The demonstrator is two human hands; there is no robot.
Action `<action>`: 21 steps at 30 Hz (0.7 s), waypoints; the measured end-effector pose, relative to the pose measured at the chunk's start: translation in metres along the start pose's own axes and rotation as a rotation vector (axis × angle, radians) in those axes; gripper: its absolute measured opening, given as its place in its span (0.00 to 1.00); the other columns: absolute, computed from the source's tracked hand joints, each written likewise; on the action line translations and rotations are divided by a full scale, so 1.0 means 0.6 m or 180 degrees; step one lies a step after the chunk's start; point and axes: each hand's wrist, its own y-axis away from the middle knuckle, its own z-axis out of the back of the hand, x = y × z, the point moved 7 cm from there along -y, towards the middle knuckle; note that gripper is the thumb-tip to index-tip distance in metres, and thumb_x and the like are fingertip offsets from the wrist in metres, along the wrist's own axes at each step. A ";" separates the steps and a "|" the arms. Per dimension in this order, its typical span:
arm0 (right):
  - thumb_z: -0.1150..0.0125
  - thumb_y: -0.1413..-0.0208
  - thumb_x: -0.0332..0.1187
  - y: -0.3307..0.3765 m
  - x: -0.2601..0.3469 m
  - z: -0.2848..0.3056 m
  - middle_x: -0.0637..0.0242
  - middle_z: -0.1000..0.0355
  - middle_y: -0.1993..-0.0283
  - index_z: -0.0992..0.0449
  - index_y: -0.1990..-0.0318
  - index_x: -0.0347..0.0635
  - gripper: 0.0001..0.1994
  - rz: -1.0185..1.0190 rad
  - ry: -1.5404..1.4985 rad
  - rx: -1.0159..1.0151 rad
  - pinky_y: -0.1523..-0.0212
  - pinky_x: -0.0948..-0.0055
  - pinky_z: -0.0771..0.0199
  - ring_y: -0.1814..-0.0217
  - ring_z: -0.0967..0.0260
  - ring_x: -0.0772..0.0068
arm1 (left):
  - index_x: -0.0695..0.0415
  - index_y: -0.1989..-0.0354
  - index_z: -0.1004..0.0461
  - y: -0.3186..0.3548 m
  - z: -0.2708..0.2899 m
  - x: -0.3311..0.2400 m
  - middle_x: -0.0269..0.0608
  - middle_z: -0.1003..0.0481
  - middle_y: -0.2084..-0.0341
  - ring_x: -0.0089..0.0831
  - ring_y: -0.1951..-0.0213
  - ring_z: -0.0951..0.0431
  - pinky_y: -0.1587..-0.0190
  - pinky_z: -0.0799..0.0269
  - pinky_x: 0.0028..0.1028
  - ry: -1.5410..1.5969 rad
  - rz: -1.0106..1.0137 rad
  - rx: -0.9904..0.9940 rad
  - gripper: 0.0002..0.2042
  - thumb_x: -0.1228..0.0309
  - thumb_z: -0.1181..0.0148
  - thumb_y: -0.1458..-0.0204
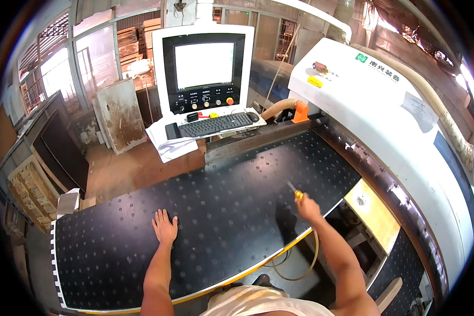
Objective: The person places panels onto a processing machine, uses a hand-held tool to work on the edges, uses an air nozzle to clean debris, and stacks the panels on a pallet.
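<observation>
Two hands apart: left hand [165,226] flat, open on table [231,179]; right hand [306,207] clamped on air gun [296,193], hose [310,260] trailing below. Gun looks light, rigid; grip at handle.

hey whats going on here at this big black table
A person stands at a wide black machine table dotted with small round inserts. Their left hand lies flat, palm down, on the table top. Their right hand grips a brass-coloured air nozzle with a thin coiled hose hanging from it, tip pointed over the table surface. Beyond the table sits a white control console with a lit screen and a black keyboard. A large white machine housing runs along the right side.
</observation>
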 end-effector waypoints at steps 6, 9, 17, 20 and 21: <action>0.51 0.33 0.51 -0.124 -0.057 0.156 0.40 0.22 0.53 0.32 0.47 0.36 0.24 -0.0658 -0.0462 -0.0701 0.47 0.46 0.25 0.49 0.24 0.36 | 0.60 0.29 0.41 -0.004 -0.007 -0.013 0.49 0.42 0.28 0.45 0.26 0.47 0.25 0.57 0.50 -0.0006 -0.0041 -0.0042 0.33 0.50 0.51 0.36; 0.53 0.31 0.51 -0.152 -0.010 0.221 0.41 0.22 0.53 0.32 0.44 0.36 0.24 -0.0717 -0.0631 -0.0570 0.50 0.49 0.24 0.50 0.22 0.41 | 0.60 0.29 0.41 -0.001 -0.009 0.002 0.49 0.42 0.29 0.45 0.27 0.47 0.25 0.56 0.49 0.0040 -0.0035 -0.0145 0.34 0.50 0.51 0.37; 0.53 0.32 0.51 -0.166 0.012 0.166 0.42 0.22 0.51 0.32 0.45 0.36 0.24 -0.0373 -0.0181 -0.0323 0.48 0.49 0.25 0.49 0.22 0.42 | 0.60 0.29 0.41 -0.003 0.000 -0.008 0.49 0.42 0.28 0.44 0.26 0.47 0.25 0.57 0.48 0.0041 0.0009 -0.0053 0.34 0.50 0.51 0.36; 0.53 0.31 0.51 -0.169 -0.010 0.189 0.39 0.23 0.52 0.32 0.46 0.35 0.24 -0.0585 -0.0486 -0.0572 0.48 0.46 0.25 0.48 0.23 0.38 | 0.60 0.29 0.42 -0.003 0.001 -0.014 0.49 0.42 0.28 0.45 0.26 0.48 0.25 0.58 0.49 0.0022 0.0012 -0.0019 0.34 0.50 0.52 0.36; 0.53 0.31 0.50 -0.173 -0.004 0.200 0.39 0.22 0.54 0.32 0.48 0.36 0.23 -0.0575 -0.0442 -0.0651 0.49 0.46 0.25 0.49 0.23 0.38 | 0.60 0.28 0.42 -0.005 0.000 -0.013 0.50 0.43 0.28 0.45 0.26 0.48 0.25 0.58 0.49 -0.0003 -0.0011 -0.0011 0.34 0.50 0.52 0.36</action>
